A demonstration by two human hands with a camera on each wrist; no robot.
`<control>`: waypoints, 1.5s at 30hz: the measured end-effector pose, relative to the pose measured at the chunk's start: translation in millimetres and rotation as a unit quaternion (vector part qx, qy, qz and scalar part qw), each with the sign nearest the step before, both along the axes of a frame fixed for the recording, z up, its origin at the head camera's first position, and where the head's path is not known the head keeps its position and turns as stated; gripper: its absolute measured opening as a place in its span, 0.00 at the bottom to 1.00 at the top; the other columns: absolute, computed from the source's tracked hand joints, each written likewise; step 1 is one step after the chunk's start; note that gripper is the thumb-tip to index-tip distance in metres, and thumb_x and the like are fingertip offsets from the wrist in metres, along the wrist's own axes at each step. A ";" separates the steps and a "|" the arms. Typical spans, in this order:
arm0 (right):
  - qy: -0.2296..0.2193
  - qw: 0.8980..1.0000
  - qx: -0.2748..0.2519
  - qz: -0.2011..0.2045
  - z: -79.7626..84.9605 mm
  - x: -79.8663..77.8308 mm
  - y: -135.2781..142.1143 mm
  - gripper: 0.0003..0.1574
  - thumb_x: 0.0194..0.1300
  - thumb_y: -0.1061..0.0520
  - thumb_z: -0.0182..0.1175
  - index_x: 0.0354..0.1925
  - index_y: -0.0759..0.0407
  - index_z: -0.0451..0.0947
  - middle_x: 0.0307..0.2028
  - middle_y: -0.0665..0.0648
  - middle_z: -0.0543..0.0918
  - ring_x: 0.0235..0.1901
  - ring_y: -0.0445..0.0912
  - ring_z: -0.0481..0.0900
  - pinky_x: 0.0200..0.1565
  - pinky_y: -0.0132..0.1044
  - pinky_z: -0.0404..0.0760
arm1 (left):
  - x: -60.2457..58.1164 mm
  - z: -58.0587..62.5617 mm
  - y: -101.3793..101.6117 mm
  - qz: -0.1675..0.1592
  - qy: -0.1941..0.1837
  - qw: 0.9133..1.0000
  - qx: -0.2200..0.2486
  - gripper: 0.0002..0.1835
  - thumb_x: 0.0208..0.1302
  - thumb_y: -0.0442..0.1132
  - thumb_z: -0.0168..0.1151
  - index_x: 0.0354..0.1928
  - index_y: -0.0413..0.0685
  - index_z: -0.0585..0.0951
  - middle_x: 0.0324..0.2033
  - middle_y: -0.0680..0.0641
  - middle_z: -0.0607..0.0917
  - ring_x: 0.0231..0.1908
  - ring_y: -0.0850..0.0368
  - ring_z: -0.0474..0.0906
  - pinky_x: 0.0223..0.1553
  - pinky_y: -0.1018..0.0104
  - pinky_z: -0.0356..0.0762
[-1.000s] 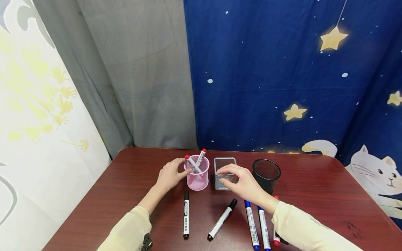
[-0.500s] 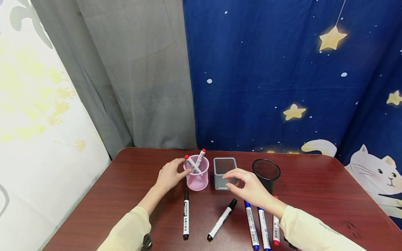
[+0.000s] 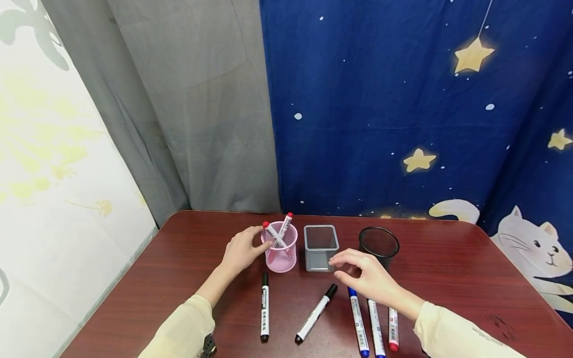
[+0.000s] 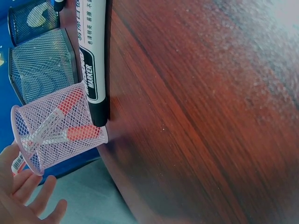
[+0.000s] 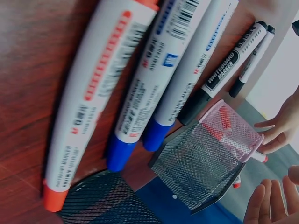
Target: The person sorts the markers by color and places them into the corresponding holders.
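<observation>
My left hand (image 3: 243,251) touches the near left rim of a pink mesh pen holder (image 3: 281,259), fingers loosely bent. Two whiteboard markers with red caps (image 3: 290,215) lean crosswise inside it. In the left wrist view, my left fingertips (image 4: 28,187) lie at the holder's rim; whether they press on it I cannot tell. My right hand (image 3: 370,278) hovers with fingers loosely curved and nothing in them, by the front right of a grey mesh pen holder (image 3: 320,261). Two black markers (image 3: 265,311) (image 3: 316,314), two blue markers (image 3: 359,323) (image 3: 377,330) and one red marker (image 3: 393,330) lie before the holders.
A round black mesh pen holder (image 3: 379,242) stands behind my right hand, to the right of the grey one. All sit on a dark red wooden table (image 3: 465,278). Grey (image 3: 215,124) and blue starry curtains (image 3: 358,124) hang behind it.
My right hand has moved right and toward me, away from the grey pen holder, uncovering more of it. My left hand stays at the pink pen holder; the markers keep their places.
</observation>
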State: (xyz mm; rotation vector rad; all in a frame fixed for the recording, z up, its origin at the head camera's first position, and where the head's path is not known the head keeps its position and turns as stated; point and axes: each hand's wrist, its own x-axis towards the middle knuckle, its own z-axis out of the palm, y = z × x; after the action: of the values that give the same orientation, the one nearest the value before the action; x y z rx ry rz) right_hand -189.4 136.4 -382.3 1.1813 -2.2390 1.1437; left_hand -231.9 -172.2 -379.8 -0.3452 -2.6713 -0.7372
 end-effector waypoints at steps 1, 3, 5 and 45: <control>0.003 1.000 0.001 0.003 -0.4 0.6 1.5 0.17 0.51 0.66 0.65 0.41 0.51 0.80 0.39 0.49 0.80 0.31 0.38 0.76 0.27 0.28 0.74 | 0.1 0.0 -0.1 -0.001 0.000 1.000 0.000 0.26 0.51 0.50 0.67 0.51 0.44 0.78 0.47 0.44 0.80 0.47 0.47 0.76 0.40 0.47 0.74; 0.008 1.000 0.000 0.011 -1.7 1.3 4.3 0.18 0.51 0.66 0.65 0.41 0.51 0.79 0.39 0.49 0.80 0.31 0.38 0.76 0.28 0.27 0.73 | 0.6 0.1 -0.3 0.000 0.001 1.000 0.000 0.26 0.51 0.50 0.67 0.50 0.44 0.78 0.47 0.44 0.80 0.47 0.48 0.76 0.40 0.47 0.74; 0.012 1.000 0.002 0.020 -3.2 1.7 7.0 0.19 0.51 0.67 0.65 0.41 0.50 0.79 0.39 0.49 0.80 0.31 0.39 0.76 0.28 0.26 0.73 | 0.7 0.1 -0.4 0.000 0.001 1.000 0.000 0.26 0.51 0.50 0.67 0.50 0.44 0.78 0.47 0.44 0.80 0.47 0.48 0.76 0.40 0.48 0.74; 0.099 0.988 0.118 0.024 -38.1 28.1 76.2 0.24 0.44 0.65 0.69 0.41 0.47 0.79 0.39 0.43 0.79 0.39 0.37 0.76 0.43 0.22 0.70 | -0.2 0.4 -0.6 -0.001 -0.001 1.000 -0.004 0.26 0.51 0.50 0.67 0.50 0.44 0.78 0.47 0.44 0.80 0.47 0.48 0.76 0.40 0.48 0.74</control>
State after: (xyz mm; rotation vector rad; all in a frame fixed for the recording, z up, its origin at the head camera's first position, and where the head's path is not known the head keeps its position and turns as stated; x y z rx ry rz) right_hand -161.3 212.6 -420.5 1.3819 -2.2471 0.7538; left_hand -232.0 -172.8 -379.4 -0.3484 -2.6761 -0.7278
